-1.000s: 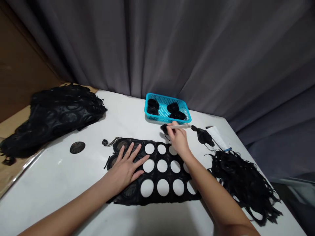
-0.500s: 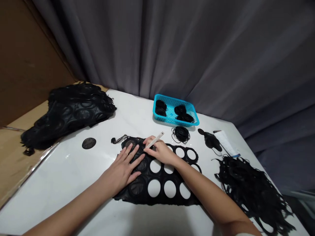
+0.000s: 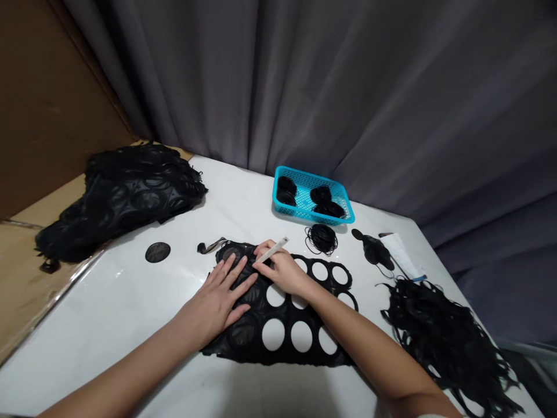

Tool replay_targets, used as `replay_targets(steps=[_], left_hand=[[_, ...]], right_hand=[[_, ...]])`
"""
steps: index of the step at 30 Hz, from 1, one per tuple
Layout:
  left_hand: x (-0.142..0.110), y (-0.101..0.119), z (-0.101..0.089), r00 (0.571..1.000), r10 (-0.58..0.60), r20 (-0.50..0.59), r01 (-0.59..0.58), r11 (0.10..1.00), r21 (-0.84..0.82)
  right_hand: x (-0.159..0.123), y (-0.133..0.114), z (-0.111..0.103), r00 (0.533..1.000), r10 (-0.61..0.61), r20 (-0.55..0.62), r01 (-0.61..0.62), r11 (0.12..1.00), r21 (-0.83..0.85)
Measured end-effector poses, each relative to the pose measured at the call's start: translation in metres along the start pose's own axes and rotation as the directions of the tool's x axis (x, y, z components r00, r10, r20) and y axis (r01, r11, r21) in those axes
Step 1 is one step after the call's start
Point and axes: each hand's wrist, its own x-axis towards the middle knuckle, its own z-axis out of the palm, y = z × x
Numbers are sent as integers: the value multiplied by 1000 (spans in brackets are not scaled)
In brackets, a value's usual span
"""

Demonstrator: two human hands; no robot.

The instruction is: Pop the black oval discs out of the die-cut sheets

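Note:
A black mesh sheet [image 3: 300,348] with round holes cut out lies on the white table [image 3: 130,307] in front of me. My left hand [image 3: 215,299] lies flat on the sheet's left part, fingers spread, pressing it down. My right hand [image 3: 282,271] is closed around a thin pale stick-like tool [image 3: 273,250], whose lower tip meets the sheet near my left fingertips. A loose bundle of thin black rings [image 3: 321,238] lies just beyond the sheet.
A blue basket [image 3: 337,196] holding black discs stands at the back. A heap of black mesh [image 3: 126,194] sits at the left, a black disc [image 3: 157,252] near it. Black scraps [image 3: 448,339] pile at the right, beside a dark object [image 3: 374,249] and a white packet [image 3: 402,255].
My right hand came back from near the basket to the sheet's left part with the tool, leaving the ring bundle on the table. The view shifted left.

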Motion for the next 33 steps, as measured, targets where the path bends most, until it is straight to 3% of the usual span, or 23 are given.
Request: replay_targets(steps=[6,12,15,17,20,22,23,26,29,31,33], left_hand=[[0,0,1,1000,2,-3,-2,1000,7],[-1,2,2,1000,-21,-22,20,999,-28],[-2,3,2,999,-36,-23,35,999,-35],[-2,4,2,999,-41,-21,40,999,-17],[-2,6,2,999,-44,-25,45,999,13],[-2,5,1,999,-34,-30,35,999,23],[-2,3,0,999,-29,-34,29,999,23],[-7,-9,-4,998,-48,-48,48,999,6],[-16,-25,-11,993,-97,-73,95,995,-26],[-22,-31,-14,990,-120,-79,116,992,-44],[-28,-32,-16,988,-129,-81,125,991,-51]], right_hand=[[0,-3,1,999,-28,-40,26,999,-44],[-13,-8,26,994,-79,-73,50,942,-331],[-12,1,30,985,-102,-137,45,929,-367],[-6,11,16,958,-72,-277,-16,953,-302],[8,23,-19,846,9,-533,-142,968,-208],[17,24,-38,790,14,-613,-166,967,-191],[21,22,-43,784,6,-620,-155,970,-187],[33,10,-32,859,-48,-510,-51,983,-177],[40,-1,1,951,-165,-261,111,972,-209],[41,-5,21,968,-222,-113,195,957,-214],[40,-7,33,970,-241,-35,232,959,-165]])
